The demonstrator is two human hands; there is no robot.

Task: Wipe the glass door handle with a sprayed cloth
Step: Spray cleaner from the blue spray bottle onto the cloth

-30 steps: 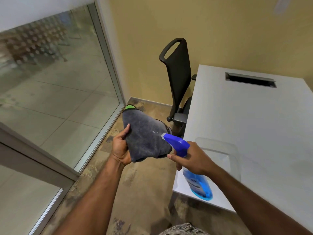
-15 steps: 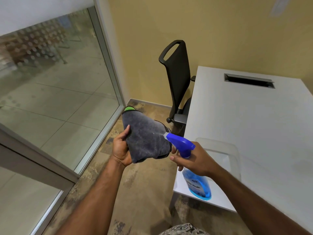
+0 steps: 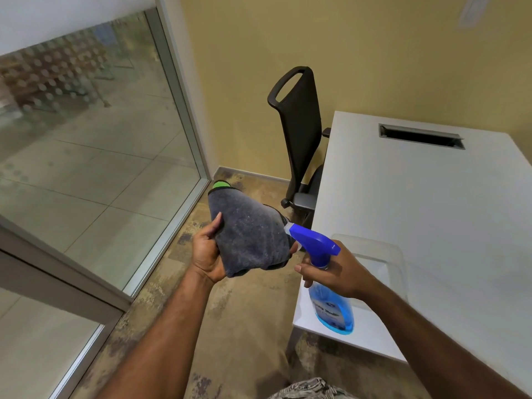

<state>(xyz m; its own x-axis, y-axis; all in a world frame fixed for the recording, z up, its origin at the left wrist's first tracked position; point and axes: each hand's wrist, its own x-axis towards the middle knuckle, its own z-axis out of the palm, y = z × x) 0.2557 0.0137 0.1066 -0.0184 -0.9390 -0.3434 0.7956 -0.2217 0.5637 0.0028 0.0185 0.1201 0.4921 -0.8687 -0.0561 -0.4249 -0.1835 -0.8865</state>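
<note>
"So, from the head camera: which hand has the cloth?"

"The left hand point(image 3: 208, 254) grasps the grey cloth point(image 3: 247, 234) from below, thumb clamped over its near edge, out above the mottled carpet point(image 3: 244, 326). The right hand point(image 3: 336, 275) is wrapped round the neck of the blue spray bottle point(image 3: 331, 300), fingers reaching forward by the trigger. I cannot tell whether it is being squeezed."

"How do the 2 sit to each other?"

"The nozzle is just beside the cloth's right edge and points left at it. The bottle hangs roughly upright over the table's near corner."

"And the door handle?"

"Not in view, so its long axis cannot be told. The glass panel point(image 3: 86, 139) and its metal frame lie to the left, on the cloth hand's side. I'd judge the left hand is the nearer 1, and the wipe will call for a turn that way."

"The room?"

"On the right there is a white table point(image 3: 431, 211), with a clear tray point(image 3: 371, 254) near its corner and a cable slot point(image 3: 420, 136) at the far end. A black chair point(image 3: 299, 125) is tucked against the table, with a yellow wall point(image 3: 345, 53) behind."
</note>
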